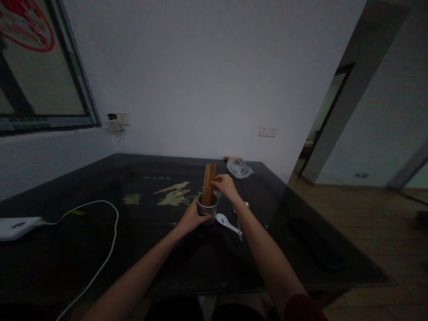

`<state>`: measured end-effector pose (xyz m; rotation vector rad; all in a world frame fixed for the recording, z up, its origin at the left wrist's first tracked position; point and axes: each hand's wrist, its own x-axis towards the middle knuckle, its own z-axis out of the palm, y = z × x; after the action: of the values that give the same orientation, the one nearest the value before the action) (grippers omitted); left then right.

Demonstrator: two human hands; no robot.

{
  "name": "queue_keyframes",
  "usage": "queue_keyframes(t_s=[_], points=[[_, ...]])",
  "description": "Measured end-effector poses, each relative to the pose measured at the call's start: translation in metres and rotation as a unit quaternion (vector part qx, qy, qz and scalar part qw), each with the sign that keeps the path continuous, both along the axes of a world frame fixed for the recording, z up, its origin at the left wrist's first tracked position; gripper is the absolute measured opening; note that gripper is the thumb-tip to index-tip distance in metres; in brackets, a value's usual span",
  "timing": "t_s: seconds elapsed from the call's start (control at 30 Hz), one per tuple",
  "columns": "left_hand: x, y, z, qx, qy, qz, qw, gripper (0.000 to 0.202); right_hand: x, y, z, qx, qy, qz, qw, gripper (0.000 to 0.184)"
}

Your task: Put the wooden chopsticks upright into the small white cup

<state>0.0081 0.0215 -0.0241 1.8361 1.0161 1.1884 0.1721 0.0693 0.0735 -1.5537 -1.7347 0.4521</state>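
A grey cylindrical cup (207, 209) stands upright on the dark table, with a bundle of wooden chopsticks (207, 183) rising out of it. My left hand (194, 216) is wrapped round the cup's left side and front. At the bundle's right edge, my right hand (224, 184) pinches chopsticks between thumb and fingers; how many I cannot tell. Just right of the cup lies a white soup spoon (228, 223) with a blue mark in its bowl. Another spoon (246, 205) is partly hidden behind my right forearm.
A crumpled clear plastic bag (239, 168) lies at the table's back edge. On the left, a white device (20, 228) trails a white cable (115, 229) across the dark table (147, 249). A long dark object (314, 243) rests at the right. Behind stands a wall with sockets (267, 131).
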Motion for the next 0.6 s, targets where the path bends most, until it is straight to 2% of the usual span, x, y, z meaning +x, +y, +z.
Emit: queue_keyframes(t_s=[0.2, 0.6], points=[[0.0, 0.002, -0.002, 0.008, 0.001, 0.002, 1.0, 0.072, -0.001, 0.002, 0.0, 0.006, -0.02, -0.009, 1.0, 0.011], [-0.001, 0.002, -0.002, -0.002, 0.004, 0.007, 1.0, 0.075, 0.001, 0.009, -0.009, -0.006, 0.036, -0.012, 0.999, 0.011]])
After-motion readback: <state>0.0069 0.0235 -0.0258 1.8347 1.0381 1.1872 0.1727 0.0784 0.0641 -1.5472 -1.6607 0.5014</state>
